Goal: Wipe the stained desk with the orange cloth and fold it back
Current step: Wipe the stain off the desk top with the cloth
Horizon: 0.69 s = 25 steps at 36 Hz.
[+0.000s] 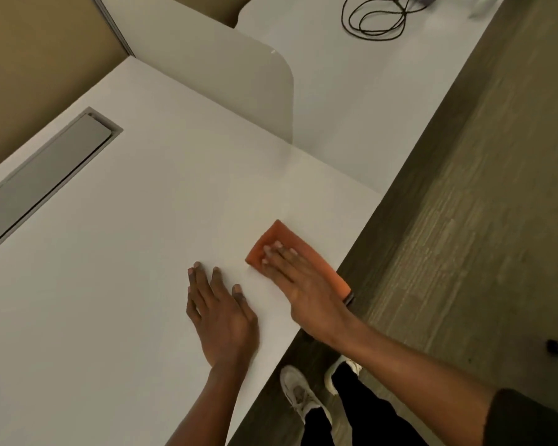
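Cloth (273, 241): pressed flat under right hand (306, 284), fingers extended, nothing gripped, likely for wiping. Left hand (221, 317): splayed flat on desk (126, 252), empty, seemingly bracing.

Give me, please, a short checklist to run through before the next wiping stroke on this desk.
1. Right hand flat on the orange cloth: ok.
2. Left hand braced on the desk, apart from the cloth: ok.
3. Cloth fully on the desk: not ok, one corner is at the edge.
4. Stain gone: cannot tell.
5. Path ahead free of the black cable: ok, it lies on the far desk.
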{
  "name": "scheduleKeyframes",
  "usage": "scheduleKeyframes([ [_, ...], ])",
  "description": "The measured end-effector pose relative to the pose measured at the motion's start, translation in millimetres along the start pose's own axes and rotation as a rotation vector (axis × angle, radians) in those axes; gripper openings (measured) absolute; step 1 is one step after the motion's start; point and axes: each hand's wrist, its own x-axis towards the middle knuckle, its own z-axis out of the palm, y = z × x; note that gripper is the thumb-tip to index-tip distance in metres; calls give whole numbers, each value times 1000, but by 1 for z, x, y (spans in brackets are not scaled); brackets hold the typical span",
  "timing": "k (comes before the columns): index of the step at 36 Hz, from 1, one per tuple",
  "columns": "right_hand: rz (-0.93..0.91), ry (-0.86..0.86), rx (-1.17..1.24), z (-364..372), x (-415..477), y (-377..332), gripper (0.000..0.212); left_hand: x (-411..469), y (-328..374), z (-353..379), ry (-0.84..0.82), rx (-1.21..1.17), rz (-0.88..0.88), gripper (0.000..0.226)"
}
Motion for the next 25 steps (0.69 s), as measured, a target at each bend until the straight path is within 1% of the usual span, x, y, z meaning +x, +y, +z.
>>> scheduleKeyframes([
  [3, 108, 96, -43, -8, -12, 12, 89, -1, 1, -1, -8, 0, 0, 61],
  [6, 246, 205, -84, -21, 5, 38, 79, -1, 1, -3, -7, 14, 30, 59],
  [8, 350, 264, -86, -31, 25, 59, 79, -2, 1, -5, -9, 11, 40, 59],
  [11, 473, 311, -96, -45, 48, 83, 80, -3, 3, -8, -7, 5, 51, 56],
  [13, 489, 321, -93, -48, 52, 87, 80, -3, 3, -9, -7, 5, 51, 52],
  [18, 460, 353, -34, -33, 19, 57, 83, -4, 2, -8, -9, 11, 57, 50],
  [20, 330, 314, -14, -17, -9, 34, 87, -4, 2, -7, -14, 16, 58, 51],
  [23, 71, 169, -36, 3, -48, 9, 88, -4, 1, -6, -14, 28, 51, 52],
  [25, -10, 100, -35, 5, -57, 11, 88, -4, 1, -4, -5, 34, 46, 51],
])
